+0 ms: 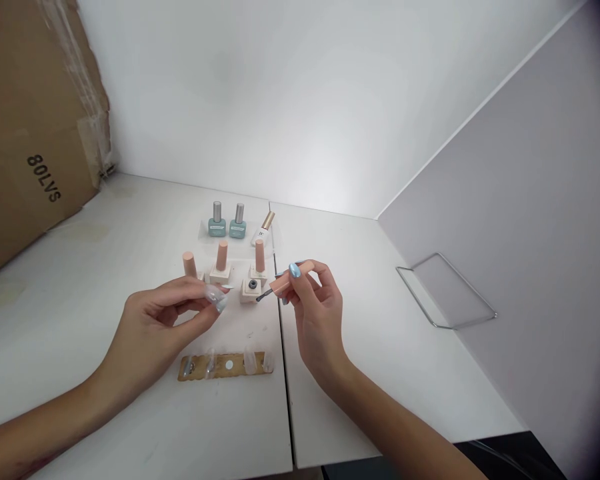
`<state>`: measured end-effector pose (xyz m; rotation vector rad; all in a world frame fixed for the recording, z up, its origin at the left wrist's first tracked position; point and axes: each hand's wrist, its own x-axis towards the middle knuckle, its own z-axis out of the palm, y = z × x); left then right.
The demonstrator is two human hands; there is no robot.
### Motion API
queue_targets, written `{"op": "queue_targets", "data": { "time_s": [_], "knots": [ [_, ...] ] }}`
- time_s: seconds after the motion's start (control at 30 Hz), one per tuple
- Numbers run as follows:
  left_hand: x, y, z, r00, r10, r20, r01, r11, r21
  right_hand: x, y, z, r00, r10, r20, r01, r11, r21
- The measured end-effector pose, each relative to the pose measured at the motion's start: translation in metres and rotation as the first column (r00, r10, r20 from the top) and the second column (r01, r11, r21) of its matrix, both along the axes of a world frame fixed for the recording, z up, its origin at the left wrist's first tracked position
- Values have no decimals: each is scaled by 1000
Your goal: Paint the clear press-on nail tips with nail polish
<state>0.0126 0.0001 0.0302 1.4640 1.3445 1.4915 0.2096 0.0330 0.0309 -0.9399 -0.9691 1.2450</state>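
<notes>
My right hand (315, 310) grips a peach nail-polish brush cap (286, 281), its small brush tip pointing left toward an open cream bottle (251, 291). My left hand (167, 320) pinches a small clear false nail (226, 287) between thumb and fingers, close to the brush tip. Three capped peach-topped bottles (221, 261) stand just behind the hands. Below the hands lies a tan strip (225, 366) carrying several clear nail tips.
Two teal polish bottles (217, 222) and a slim gold-capped tube (263, 228) stand at the back of the white table (130, 240). A cardboard box (25, 127) leans at the far left. A wire frame (445, 293) rests against the grey panel on the right.
</notes>
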Motion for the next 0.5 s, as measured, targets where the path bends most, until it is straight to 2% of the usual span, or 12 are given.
{"op": "queue_targets", "data": {
  "time_s": [0.5],
  "knots": [
    [-5,-3,-6,998,-45,-44,47,997,59,0,1,2,1000,-16,-5,16,1000,-11]
  ]
}}
